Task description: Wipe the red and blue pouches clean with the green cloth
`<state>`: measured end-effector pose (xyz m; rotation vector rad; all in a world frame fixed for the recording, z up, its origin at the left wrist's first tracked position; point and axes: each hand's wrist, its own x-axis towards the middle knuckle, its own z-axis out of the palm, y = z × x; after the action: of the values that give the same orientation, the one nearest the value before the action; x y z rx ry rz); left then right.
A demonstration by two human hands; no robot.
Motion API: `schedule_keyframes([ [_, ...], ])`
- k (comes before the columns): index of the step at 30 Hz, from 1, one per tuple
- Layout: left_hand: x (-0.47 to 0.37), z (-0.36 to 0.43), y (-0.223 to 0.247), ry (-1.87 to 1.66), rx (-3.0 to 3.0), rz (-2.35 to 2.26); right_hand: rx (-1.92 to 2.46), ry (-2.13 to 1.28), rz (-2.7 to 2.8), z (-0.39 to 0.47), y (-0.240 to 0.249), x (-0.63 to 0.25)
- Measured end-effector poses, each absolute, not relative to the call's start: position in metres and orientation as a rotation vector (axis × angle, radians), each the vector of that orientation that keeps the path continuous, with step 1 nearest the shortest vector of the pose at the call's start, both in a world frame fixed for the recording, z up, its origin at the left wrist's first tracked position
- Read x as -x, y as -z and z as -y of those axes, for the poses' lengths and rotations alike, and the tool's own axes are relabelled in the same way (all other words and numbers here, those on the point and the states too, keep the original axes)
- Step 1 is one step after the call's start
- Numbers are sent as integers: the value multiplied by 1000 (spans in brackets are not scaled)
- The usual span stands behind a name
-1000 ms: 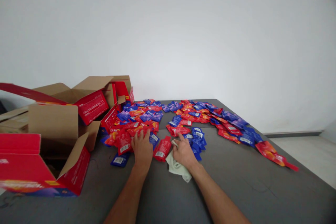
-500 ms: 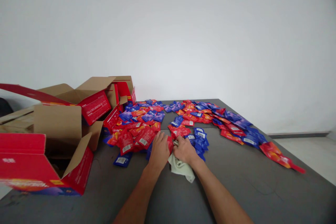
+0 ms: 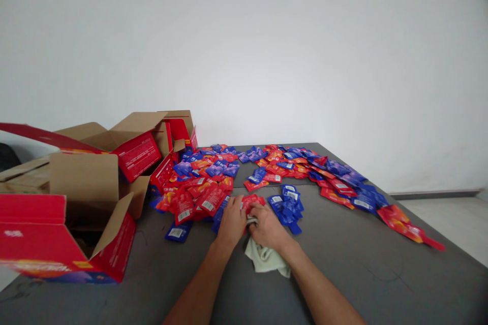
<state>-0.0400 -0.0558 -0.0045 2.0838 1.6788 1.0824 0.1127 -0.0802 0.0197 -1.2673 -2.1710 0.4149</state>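
My left hand [image 3: 232, 222] is closed at the edge of a red packet [image 3: 251, 201], its fingers partly hidden behind the packet. Close beside it, my right hand [image 3: 268, 226] grips a pale green cloth [image 3: 269, 260], bunched under the palm with its loose end lying on the table toward me. The right fingertips are up against the same red packet. A small heap of blue packets [image 3: 288, 206] lies just right of my right hand. To the left of my left hand are red packets [image 3: 209, 200] with printed barcodes and a single blue packet [image 3: 178, 232].
Open red cardboard boxes [image 3: 114, 259] with brown flaps stand along the left side. Mixed red and blue packets [image 3: 224, 157] are piled at the back of the grey table [image 3: 343, 264]. A row of packets [image 3: 343, 177] follows its right edge, ending in a red one [image 3: 404, 223]. A white wall rises behind.
My right hand and the cloth have come slightly toward me. The red packets that lay ahead of the right hand have shifted nearer, between my two hands.
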Motion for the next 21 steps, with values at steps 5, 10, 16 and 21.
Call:
schedule_keyframes([
  [5,47,55,-6,-1376,-1690,-1536,1257,-372,1904,79,-23,-105],
  [10,46,60,-16,-1378,-1121,-1255,1206,-291,1745,80,-33,-102],
  [16,42,68,-25,-1367,-978,-1046,1147,-167,1782,87,-36,-99],
  [21,41,71,-31,-1378,-993,-952,1045,-205,1960,100,-42,-86],
])
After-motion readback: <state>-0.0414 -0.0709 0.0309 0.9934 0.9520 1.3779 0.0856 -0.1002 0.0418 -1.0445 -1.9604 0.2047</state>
